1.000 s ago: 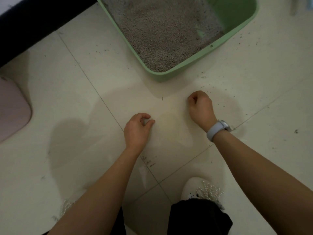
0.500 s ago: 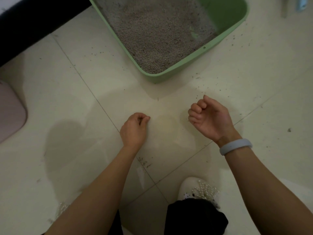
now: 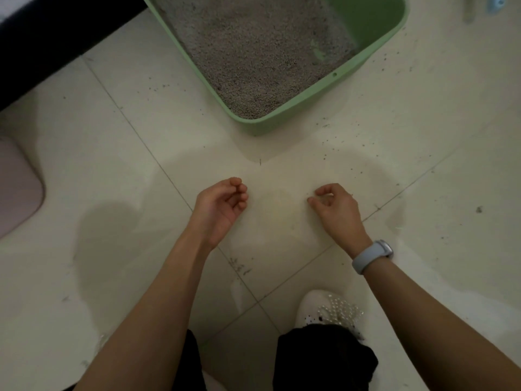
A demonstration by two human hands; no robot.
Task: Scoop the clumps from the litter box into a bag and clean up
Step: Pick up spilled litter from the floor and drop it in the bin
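A green litter box (image 3: pixel 282 124) filled with grey litter (image 3: pixel 262 52) stands on the pale tiled floor ahead of me. Loose litter grains (image 3: pixel 339 138) are scattered over the tiles to its right and in front of it. My left hand (image 3: pixel 222 206) hovers low over the floor with the palm turned up and the fingers loosely curled; I see nothing in it. My right hand (image 3: pixel 335 210), with a watch on the wrist, is palm down, and its thumb and forefinger pinch tiny grains at the tile. No scoop or bag is in view.
A pink rounded object (image 3: pixel 17 187) lies at the left edge and dark furniture (image 3: pixel 42 38) fills the top left corner. My white beaded shoe (image 3: pixel 324 309) is just below my hands. A few more specks (image 3: pixel 239 266) lie by the tile joint.
My left hand has turned from palm down to palm up. My right hand has gone from palm up back to palm down, fingertips at the floor.
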